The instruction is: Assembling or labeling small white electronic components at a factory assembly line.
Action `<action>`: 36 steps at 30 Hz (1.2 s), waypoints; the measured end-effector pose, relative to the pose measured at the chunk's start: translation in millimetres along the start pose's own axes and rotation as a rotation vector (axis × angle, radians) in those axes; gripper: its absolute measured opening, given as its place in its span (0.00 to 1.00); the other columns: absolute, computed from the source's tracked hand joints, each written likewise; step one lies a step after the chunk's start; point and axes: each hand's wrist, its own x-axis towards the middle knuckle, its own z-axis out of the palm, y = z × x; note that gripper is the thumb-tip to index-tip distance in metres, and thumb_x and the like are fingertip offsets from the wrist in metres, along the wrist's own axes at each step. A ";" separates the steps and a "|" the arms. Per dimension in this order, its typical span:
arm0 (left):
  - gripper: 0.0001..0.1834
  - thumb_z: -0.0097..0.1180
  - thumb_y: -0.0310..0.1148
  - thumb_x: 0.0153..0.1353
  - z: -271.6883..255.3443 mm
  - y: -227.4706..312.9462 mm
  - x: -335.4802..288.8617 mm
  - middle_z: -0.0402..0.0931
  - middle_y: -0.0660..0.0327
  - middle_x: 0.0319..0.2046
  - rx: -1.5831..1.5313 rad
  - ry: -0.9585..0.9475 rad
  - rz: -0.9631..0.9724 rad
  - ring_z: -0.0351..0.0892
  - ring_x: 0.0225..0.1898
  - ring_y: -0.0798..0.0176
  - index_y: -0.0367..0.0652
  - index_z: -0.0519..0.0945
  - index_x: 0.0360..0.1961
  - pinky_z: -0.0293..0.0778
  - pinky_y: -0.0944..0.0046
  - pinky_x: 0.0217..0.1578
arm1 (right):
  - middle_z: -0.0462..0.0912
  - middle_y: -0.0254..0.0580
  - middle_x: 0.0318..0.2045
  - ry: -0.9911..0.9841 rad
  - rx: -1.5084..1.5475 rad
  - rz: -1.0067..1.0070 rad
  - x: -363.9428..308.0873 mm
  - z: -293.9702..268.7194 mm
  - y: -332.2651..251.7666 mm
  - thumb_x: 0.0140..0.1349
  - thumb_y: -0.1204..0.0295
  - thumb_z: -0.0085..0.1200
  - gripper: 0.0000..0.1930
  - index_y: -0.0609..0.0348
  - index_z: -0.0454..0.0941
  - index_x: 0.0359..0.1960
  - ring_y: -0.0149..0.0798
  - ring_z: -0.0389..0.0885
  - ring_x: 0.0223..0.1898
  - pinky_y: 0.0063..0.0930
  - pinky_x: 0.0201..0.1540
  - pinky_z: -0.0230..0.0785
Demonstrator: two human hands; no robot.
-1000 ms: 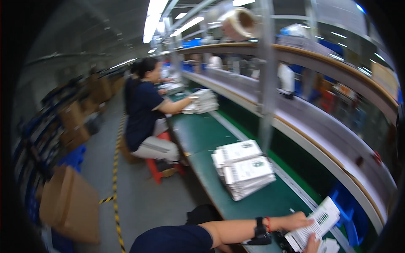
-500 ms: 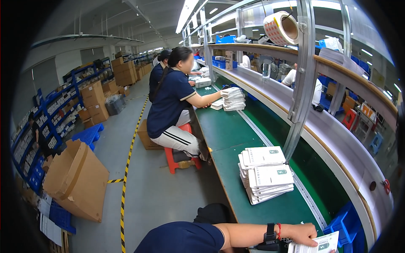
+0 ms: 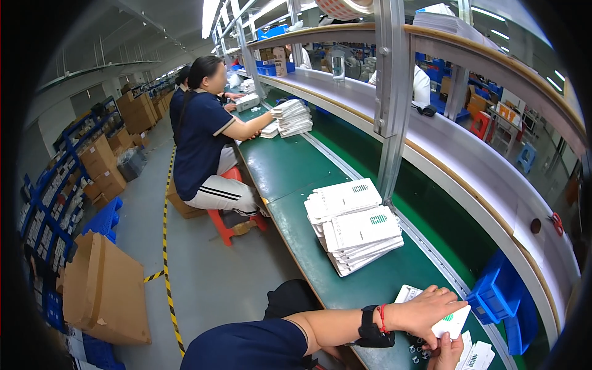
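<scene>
Head view, clock directions read from the white packet [image 3: 454,322] between the hands, with 12 at the top. Packet is flat, green-marked, and sits over the right end of the counter [image 3: 364,297]. Left hand [image 3: 425,313] lies across it, fingers spread to its edge; cannot tell whether it grips or only steadies. Right hand [image 3: 449,356] comes from 6 o'clock, fingertips closed on the lower edge. More white shows past the left hand at 10; cannot tell if it belongs to the same packet.

Step in hand, as judged: two-handed handling of one packet, perhaps turning or squaring it. Next move seems to call for a firm right-hand pinch before the left hand lifts clear, with the packet kept flat.

Edges and room: stacked packets [image 3: 361,229] stand between 10 and 11, their upper layers uneven, so a knock could slide them. Bare green counter lies between 9 and 10, above the left forearm; best open room. Counter's near edge runs past at 8 to 9. Tight side is 1 to 2: blue bins [image 3: 496,288] just beside, shelf [image 3: 462,161] lip behind. Loose packets [image 3: 480,356] crowd 5; small pale loops [image 3: 417,353] lie at 7 to 8.
</scene>
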 end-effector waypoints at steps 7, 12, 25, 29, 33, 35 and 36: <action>0.52 0.67 0.36 0.35 8.4 -4.5 0.0 0.66 0.52 0.42 -0.024 0.010 -0.090 0.68 0.46 0.48 0.42 0.58 0.66 0.64 0.54 0.47 | 0.79 0.45 0.40 -0.082 -0.009 0.009 -7.8 -0.9 -4.7 0.68 0.69 0.46 0.14 0.64 0.69 0.52 0.38 0.79 0.38 0.30 0.39 0.74; 0.50 0.67 0.36 0.33 15.3 -8.3 2.4 0.67 0.52 0.42 -0.066 0.111 -0.083 0.70 0.45 0.47 0.42 0.61 0.63 0.66 0.53 0.47 | 0.79 0.45 0.38 -0.083 0.267 -0.081 -9.2 6.3 -10.5 0.70 0.64 0.42 0.16 0.65 0.71 0.48 0.40 0.78 0.38 0.34 0.41 0.74; 0.42 0.65 0.35 0.31 29.1 -13.4 5.4 0.69 0.53 0.39 -0.130 0.266 0.082 0.72 0.42 0.46 0.39 0.67 0.54 0.69 0.53 0.43 | 0.74 0.48 0.50 0.154 0.012 -0.158 -6.4 14.1 -11.3 0.66 0.68 0.43 0.23 0.65 0.62 0.60 0.42 0.75 0.49 0.35 0.51 0.68; 0.41 0.66 0.34 0.27 34.5 -8.5 9.7 0.69 0.51 0.38 -0.159 0.262 0.133 0.72 0.41 0.43 0.38 0.68 0.50 0.67 0.52 0.41 | 0.73 0.50 0.52 0.085 -0.030 -0.226 -7.0 15.1 -13.7 0.66 0.71 0.45 0.23 0.68 0.61 0.61 0.42 0.74 0.51 0.33 0.52 0.68; 0.38 0.69 0.51 0.37 34.3 -13.8 8.2 0.76 0.52 0.38 -0.046 0.294 0.191 0.76 0.39 0.51 0.42 0.75 0.50 0.71 0.55 0.39 | 0.73 0.50 0.53 0.141 -0.073 -0.249 3.1 -1.3 -0.5 0.66 0.68 0.46 0.26 0.71 0.61 0.62 0.43 0.73 0.51 0.31 0.52 0.68; 0.43 0.69 0.52 0.32 41.6 -19.9 8.5 0.75 0.52 0.41 -0.077 0.245 0.146 0.74 0.42 0.48 0.44 0.73 0.52 0.70 0.53 0.41 | 0.69 0.51 0.56 0.056 -0.198 -0.339 1.2 7.2 -9.5 0.67 0.67 0.44 0.28 0.70 0.56 0.65 0.42 0.72 0.52 0.32 0.52 0.67; 0.48 0.69 0.52 0.27 41.7 -18.6 8.9 0.73 0.52 0.43 -0.120 0.186 0.106 0.72 0.45 0.45 0.46 0.70 0.55 0.68 0.50 0.43 | 0.69 0.51 0.56 0.047 -0.204 -0.341 -1.2 8.0 -13.2 0.67 0.67 0.44 0.28 0.70 0.56 0.65 0.42 0.72 0.52 0.32 0.52 0.67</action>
